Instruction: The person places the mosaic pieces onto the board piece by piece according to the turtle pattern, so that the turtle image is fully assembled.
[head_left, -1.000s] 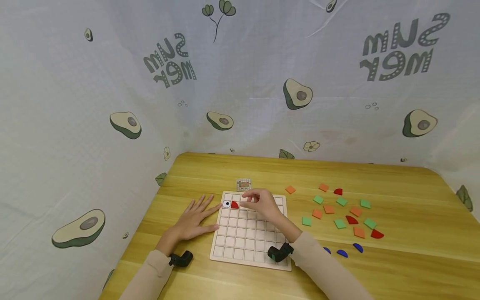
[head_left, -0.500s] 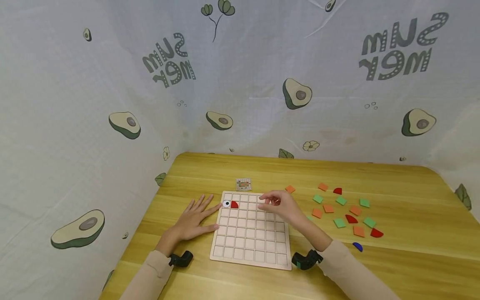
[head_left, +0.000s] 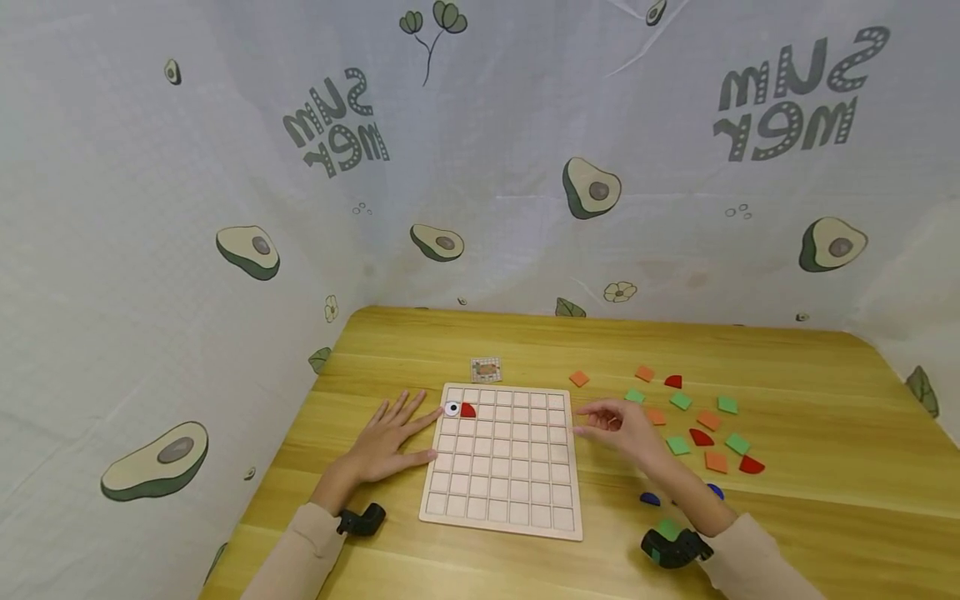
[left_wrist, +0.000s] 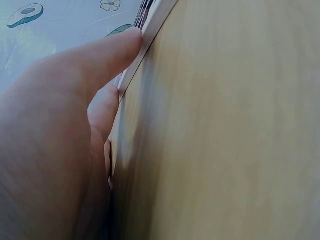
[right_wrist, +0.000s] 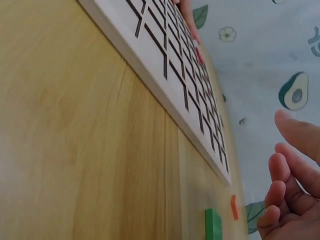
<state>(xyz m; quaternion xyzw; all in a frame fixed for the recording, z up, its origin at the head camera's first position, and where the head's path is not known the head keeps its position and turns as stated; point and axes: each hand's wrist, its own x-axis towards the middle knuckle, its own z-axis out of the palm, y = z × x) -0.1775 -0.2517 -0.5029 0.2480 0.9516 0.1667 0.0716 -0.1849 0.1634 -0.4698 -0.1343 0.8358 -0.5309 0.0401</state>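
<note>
A pale wooden grid board point(head_left: 502, 467) lies on the table. My left hand point(head_left: 384, 442) rests beside it with fingers spread, and its thumb and index fingertips touch the board's left edge, as the left wrist view also shows. In the second row from the top, a white eye tile point(head_left: 452, 409) sits in the leftmost cell, with a red quarter-round tile point(head_left: 468, 410) right beside it. My right hand point(head_left: 622, 429) hovers just off the board's right edge, thumb and index apart and nothing between them. In the right wrist view its other fingers point(right_wrist: 276, 192) are loosely bent.
A small pattern card point(head_left: 486, 369) lies behind the board. Right of it are scattered orange squares point(head_left: 716, 461), green squares point(head_left: 727, 404), red quarter-rounds point(head_left: 752, 465) and blue half-rounds point(head_left: 650, 498), some partly hidden by my right arm. A printed curtain point(head_left: 510, 183) stands behind the table.
My right hand has moved right, from over the board near the red quarter-round tile to past the board's right edge. The left hand and the two placed tiles have stayed put.
</note>
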